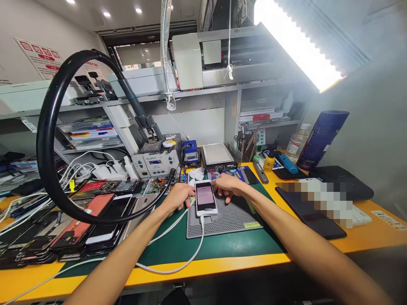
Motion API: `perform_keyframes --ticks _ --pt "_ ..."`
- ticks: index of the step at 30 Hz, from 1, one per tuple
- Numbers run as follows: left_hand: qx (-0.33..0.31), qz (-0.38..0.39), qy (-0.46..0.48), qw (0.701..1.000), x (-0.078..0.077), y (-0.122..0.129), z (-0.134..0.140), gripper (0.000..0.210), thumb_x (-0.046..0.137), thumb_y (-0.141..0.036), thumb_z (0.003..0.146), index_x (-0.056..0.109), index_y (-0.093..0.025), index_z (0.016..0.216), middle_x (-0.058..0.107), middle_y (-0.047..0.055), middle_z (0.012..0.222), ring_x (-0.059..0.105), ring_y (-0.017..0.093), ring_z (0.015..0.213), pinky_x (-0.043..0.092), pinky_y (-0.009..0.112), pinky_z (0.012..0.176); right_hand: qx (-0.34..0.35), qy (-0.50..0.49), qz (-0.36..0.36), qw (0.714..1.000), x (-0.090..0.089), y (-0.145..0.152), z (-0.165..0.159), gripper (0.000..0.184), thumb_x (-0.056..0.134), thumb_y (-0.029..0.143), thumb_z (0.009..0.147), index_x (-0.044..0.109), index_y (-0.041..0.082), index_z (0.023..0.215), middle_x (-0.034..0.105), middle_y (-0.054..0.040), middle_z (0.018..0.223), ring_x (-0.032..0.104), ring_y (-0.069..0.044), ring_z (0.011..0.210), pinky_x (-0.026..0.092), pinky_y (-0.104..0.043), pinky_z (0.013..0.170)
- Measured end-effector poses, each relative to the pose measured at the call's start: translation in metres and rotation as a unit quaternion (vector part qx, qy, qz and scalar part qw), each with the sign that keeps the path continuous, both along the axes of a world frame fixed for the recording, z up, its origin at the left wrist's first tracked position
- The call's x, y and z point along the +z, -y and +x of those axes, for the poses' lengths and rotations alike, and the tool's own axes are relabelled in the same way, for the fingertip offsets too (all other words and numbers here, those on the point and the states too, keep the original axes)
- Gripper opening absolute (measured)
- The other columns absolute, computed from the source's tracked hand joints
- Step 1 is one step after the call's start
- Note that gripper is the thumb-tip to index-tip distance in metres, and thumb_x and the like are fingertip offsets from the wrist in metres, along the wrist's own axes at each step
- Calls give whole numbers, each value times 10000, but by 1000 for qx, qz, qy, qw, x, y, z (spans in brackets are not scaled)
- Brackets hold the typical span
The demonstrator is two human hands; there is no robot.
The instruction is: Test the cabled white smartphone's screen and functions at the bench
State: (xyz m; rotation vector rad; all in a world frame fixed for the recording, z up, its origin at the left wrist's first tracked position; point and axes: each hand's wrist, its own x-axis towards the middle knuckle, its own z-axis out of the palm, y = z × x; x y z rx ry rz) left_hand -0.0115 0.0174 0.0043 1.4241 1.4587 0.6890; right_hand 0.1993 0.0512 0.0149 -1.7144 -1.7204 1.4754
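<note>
A white smartphone [205,197] with a lit, pinkish screen is held between my two hands above a grey perforated mat [225,224]. My left hand [179,197] has its fingers curled, with thumb and forefinger against the phone's left edge. At the upper right edge, my right hand [228,186] pinches the phone, its other fingers bent beneath. A white charging cable [202,237] is plugged into the phone's bottom end and loops toward the table's front edge. The phone's back is hidden.
Stacked phones and phone parts [108,224] crowd the left side. A black flexible hose [47,169] arches over them from a soldering or hot-air station [157,163]. Behind the mat stands a flat heating plate [218,154]. Right lie a dark tablet-like slab [305,212] and a yellow bottle [269,163].
</note>
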Motion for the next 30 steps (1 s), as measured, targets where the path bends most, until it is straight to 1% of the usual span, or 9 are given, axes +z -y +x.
perform_keyframes --ticks 2,5,9,13,17,21,23,26,30 --pt "3 -10 28 1000 -1 -1 -1 389 526 -205 639 629 -47 979 676 176 1018 551 105 418 244 209 303 4 -13 0 1000 1 1 0 267 490 300 909 607 104 770 535 -17 556 370 -82 354 544 -351 354" --pt "9 -19 72 997 -4 -3 -4 405 538 -218 609 639 -56 967 652 182 1059 567 109 452 251 201 300 6 -25 1 1000 2 2 -1 309 480 331 929 597 106 752 583 -49 598 447 -103 357 535 -341 345" --pt "15 -20 127 992 -7 -4 -6 412 530 -214 573 653 -72 940 647 157 1022 549 98 484 280 189 308 -4 -33 11 999 2 3 -3 321 471 339 940 583 112 742 633 -94 661 546 -150 392 506 -323 322" --pt "9 -20 169 985 -7 -5 -6 378 556 -199 553 662 -88 898 651 132 931 572 129 563 341 188 329 -3 -57 5 998 2 3 -4 334 463 343 945 588 111 740 679 -141 734 613 -175 462 517 -306 356" --pt "0 -12 211 977 -4 -4 -7 346 570 -180 569 664 -103 893 644 109 875 585 153 653 464 218 422 16 -91 -11 996 6 5 -2 379 440 376 956 619 93 777 711 -186 822 662 -197 547 537 -294 411" --pt "-23 -15 254 967 0 -3 -8 339 552 -152 585 658 -114 904 635 94 856 609 177 731 533 258 533 42 -149 -39 987 7 4 2 369 439 381 960 640 85 866 708 -170 816 688 -214 611 569 -311 496" --pt "-34 -26 270 962 2 -1 -8 376 545 -139 588 644 -126 950 636 91 864 620 197 751 551 291 554 45 -178 -56 981 6 2 3 376 446 397 961 643 83 896 697 -155 804 689 -215 620 579 -324 526" --pt "-43 -49 287 956 7 3 -7 517 544 -123 592 591 -159 1105 643 87 894 625 211 745 566 335 548 43 -204 -68 976 6 0 4 379 446 402 968 643 81 923 683 -136 797 682 -206 627 581 -321 546" --pt "-63 -86 312 944 14 7 -7 639 544 -120 609 486 -205 1240 640 80 937 635 229 734 572 373 521 40 -230 -52 971 9 0 4 366 457 397 973 641 81 942 671 -119 806 670 -195 644 583 -317 570"
